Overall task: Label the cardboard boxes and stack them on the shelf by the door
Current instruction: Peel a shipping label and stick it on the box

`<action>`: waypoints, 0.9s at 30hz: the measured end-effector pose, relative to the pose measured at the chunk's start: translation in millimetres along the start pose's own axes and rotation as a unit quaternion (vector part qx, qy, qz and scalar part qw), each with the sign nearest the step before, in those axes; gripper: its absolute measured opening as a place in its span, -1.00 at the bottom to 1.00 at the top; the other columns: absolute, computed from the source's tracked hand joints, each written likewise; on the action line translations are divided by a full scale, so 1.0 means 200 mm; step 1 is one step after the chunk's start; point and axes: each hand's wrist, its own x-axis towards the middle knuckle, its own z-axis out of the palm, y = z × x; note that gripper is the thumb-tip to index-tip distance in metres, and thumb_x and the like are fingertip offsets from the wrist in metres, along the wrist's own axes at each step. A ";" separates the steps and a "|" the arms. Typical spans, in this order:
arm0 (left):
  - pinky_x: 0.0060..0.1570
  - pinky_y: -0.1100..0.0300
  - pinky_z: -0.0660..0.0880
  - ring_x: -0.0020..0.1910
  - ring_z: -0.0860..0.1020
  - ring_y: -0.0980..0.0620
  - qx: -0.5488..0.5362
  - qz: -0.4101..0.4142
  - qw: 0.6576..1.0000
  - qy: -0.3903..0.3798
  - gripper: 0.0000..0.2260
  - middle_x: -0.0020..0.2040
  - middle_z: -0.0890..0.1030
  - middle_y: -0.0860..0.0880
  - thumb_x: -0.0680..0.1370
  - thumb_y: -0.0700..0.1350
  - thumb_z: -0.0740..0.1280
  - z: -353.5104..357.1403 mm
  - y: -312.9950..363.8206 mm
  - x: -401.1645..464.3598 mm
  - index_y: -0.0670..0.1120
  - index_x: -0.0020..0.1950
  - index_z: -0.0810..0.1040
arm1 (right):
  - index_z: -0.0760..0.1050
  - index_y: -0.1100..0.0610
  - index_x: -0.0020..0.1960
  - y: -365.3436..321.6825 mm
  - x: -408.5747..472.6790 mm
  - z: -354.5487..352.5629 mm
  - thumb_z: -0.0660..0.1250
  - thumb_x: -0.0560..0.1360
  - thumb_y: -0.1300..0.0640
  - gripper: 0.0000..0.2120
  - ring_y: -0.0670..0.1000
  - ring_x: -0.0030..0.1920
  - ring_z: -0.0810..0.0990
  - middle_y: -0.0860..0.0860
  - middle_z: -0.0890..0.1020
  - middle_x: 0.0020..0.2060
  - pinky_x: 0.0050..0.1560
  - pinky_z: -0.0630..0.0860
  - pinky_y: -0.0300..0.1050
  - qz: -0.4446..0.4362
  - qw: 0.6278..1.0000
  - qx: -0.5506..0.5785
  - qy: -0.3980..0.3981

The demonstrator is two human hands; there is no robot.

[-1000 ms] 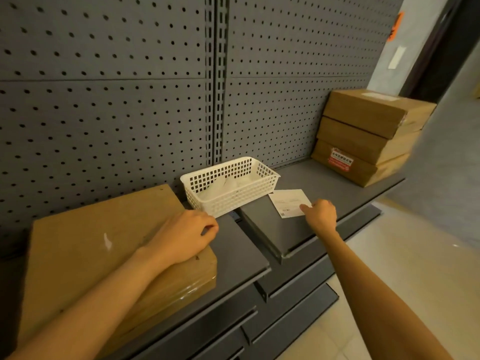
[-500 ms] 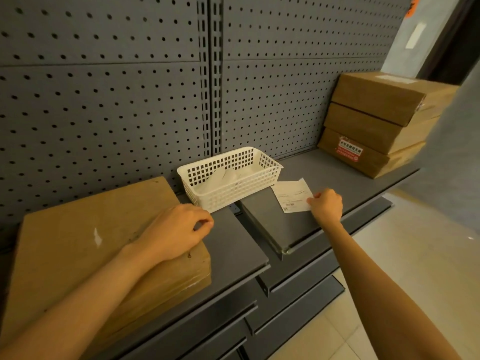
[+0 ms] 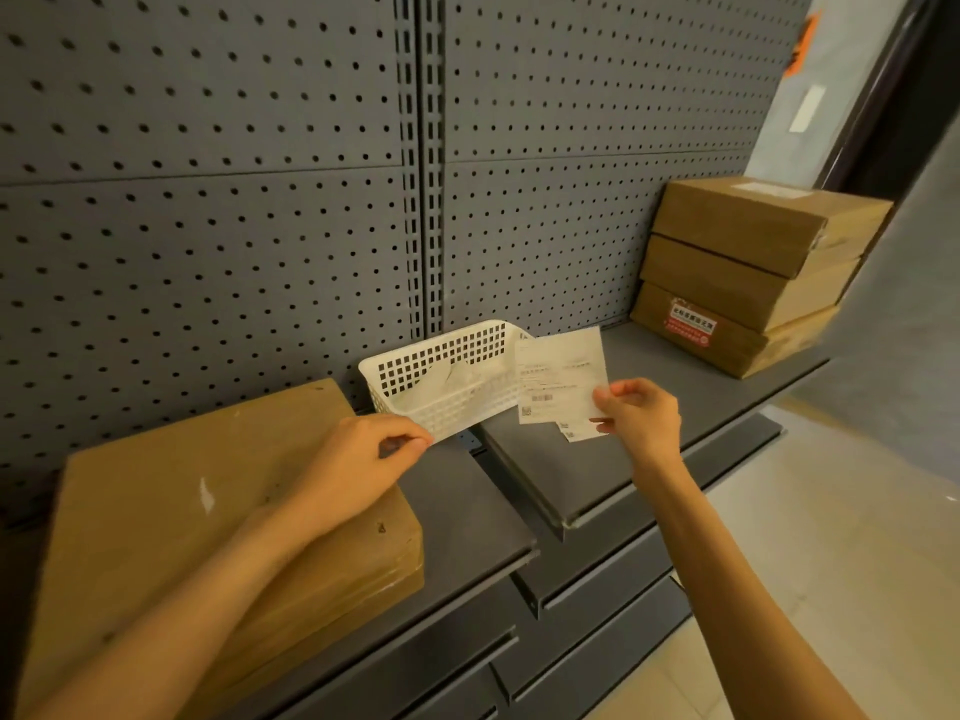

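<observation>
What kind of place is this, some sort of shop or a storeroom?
Most likely a stockroom or parcel room. A grey pegboard shelving unit holds three stacked cardboard boxes, another box lies nearby, and the right hand pinches a printed shipping label beside a white basket.
</observation>
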 end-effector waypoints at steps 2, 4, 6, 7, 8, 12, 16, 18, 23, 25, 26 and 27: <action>-0.08 0.50 0.44 0.00 0.56 0.27 -0.074 -0.036 0.997 0.006 -0.88 -0.06 0.65 0.17 0.53 -0.16 0.34 0.00 0.02 0.01 0.02 -0.03 0.65 | 0.46 0.18 -0.15 -0.06 -0.08 0.04 0.37 0.51 0.23 -0.90 0.02 -0.19 0.67 0.08 0.67 -0.17 -0.23 0.60 -0.19 0.008 0.998 0.047 -0.049; -0.06 0.47 0.48 -0.02 0.60 0.18 -0.144 -0.072 0.987 0.009 -0.88 -0.05 0.67 0.08 0.52 -0.19 0.35 -0.01 0.03 0.01 -0.05 -0.02 0.66 | 0.45 0.20 -0.14 -0.12 -0.15 0.09 0.36 0.50 0.24 -0.90 0.00 -0.20 0.65 0.07 0.68 -0.17 -0.28 0.59 -0.26 0.014 0.993 0.081 -0.089; -0.09 0.41 0.52 -0.04 0.62 0.09 -0.194 -0.095 0.976 0.007 -0.88 -0.06 0.68 0.01 0.52 -0.20 0.34 -0.03 0.05 0.01 -0.10 0.00 0.66 | 0.44 0.21 -0.14 -0.16 -0.21 0.13 0.37 0.50 0.26 -0.89 -0.04 -0.23 0.64 0.07 0.68 -0.17 -0.33 0.55 -0.32 0.012 0.986 0.115 -0.119; -0.10 0.38 0.54 -0.05 0.63 0.07 -0.218 -0.105 0.970 0.004 -0.88 -0.06 0.69 -0.03 0.52 -0.19 0.34 -0.04 0.06 0.01 -0.11 0.01 0.65 | 0.44 0.20 -0.15 -0.18 -0.24 0.15 0.37 0.49 0.26 -0.89 -0.05 -0.24 0.65 0.06 0.68 -0.18 -0.33 0.55 -0.31 0.013 0.983 0.129 -0.131; -0.10 0.36 0.55 -0.05 0.63 0.06 -0.240 -0.114 0.964 0.001 -0.88 -0.06 0.69 -0.05 0.52 -0.18 0.34 -0.05 0.07 0.00 -0.10 0.01 0.65 | 0.44 0.19 -0.17 -0.19 -0.26 0.17 0.38 0.49 0.27 -0.87 -0.06 -0.25 0.65 0.05 0.69 -0.20 -0.32 0.56 -0.30 0.015 0.980 0.140 -0.139; -0.14 0.35 0.56 -0.12 0.65 0.09 -0.305 -0.146 0.941 -0.002 -0.88 -0.09 0.70 -0.06 0.51 -0.18 0.36 -0.07 0.08 0.00 -0.12 0.01 0.63 | 0.43 0.17 -0.20 -0.21 -0.32 0.21 0.37 0.49 0.28 -0.85 -0.11 -0.30 0.67 0.00 0.69 -0.27 -0.31 0.56 -0.28 0.015 0.972 0.170 -0.159; -0.16 0.34 0.56 -0.21 0.64 0.10 -0.316 -0.152 0.937 0.001 -0.89 -0.15 0.70 -0.06 0.50 -0.22 0.36 -0.08 0.09 0.00 -0.18 0.00 0.62 | 0.43 0.17 -0.18 -0.21 -0.34 0.24 0.38 0.48 0.28 -0.86 -0.08 -0.27 0.67 0.00 0.69 -0.26 -0.28 0.59 -0.25 0.021 0.969 0.184 -0.163; -0.19 0.35 0.56 -0.23 0.63 0.13 -0.309 -0.153 0.939 0.001 -0.89 -0.17 0.69 -0.06 0.50 -0.25 0.36 -0.09 0.09 0.00 -0.22 -0.01 0.61 | 0.43 0.17 -0.19 -0.22 -0.35 0.25 0.38 0.48 0.28 -0.85 -0.07 -0.25 0.68 0.02 0.70 -0.23 -0.25 0.60 -0.23 0.020 0.968 0.185 -0.168; -0.19 0.36 0.55 -0.21 0.61 0.08 -0.305 -0.161 0.939 0.006 -0.86 -0.09 0.68 -0.13 0.48 -0.29 0.36 -0.10 0.10 0.00 -0.28 0.02 0.60 | 0.43 0.16 -0.20 -0.22 -0.35 0.27 0.37 0.48 0.29 -0.84 -0.02 -0.21 0.68 0.06 0.70 -0.19 -0.24 0.61 -0.22 0.013 0.965 0.199 -0.170; -0.20 0.36 0.55 -0.22 0.61 0.08 -0.306 -0.163 0.938 0.010 -0.86 -0.09 0.67 -0.13 0.48 -0.31 0.36 -0.10 0.11 0.00 -0.29 0.02 0.60 | 0.43 0.15 -0.20 -0.22 -0.34 0.27 0.38 0.48 0.29 -0.84 -0.01 -0.19 0.67 0.08 0.69 -0.17 -0.22 0.61 -0.21 0.013 0.965 0.199 -0.169; -0.21 0.36 0.55 -0.23 0.61 0.10 -0.308 -0.164 0.937 0.013 -0.86 -0.10 0.68 -0.12 0.48 -0.31 0.36 -0.10 0.11 0.00 -0.29 0.02 0.60 | 0.43 0.15 -0.20 -0.22 -0.34 0.28 0.38 0.48 0.29 -0.84 -0.01 -0.19 0.67 0.08 0.69 -0.16 -0.21 0.62 -0.19 0.013 0.965 0.199 -0.169; -0.22 0.36 0.55 -0.25 0.61 0.12 -0.310 -0.164 0.936 0.016 -0.87 -0.12 0.68 -0.11 0.48 -0.32 0.36 -0.10 0.11 0.00 -0.29 0.01 0.60 | 0.43 0.15 -0.20 -0.22 -0.34 0.28 0.38 0.48 0.29 -0.84 0.00 -0.19 0.67 0.08 0.69 -0.16 -0.20 0.62 -0.19 0.014 0.965 0.199 -0.169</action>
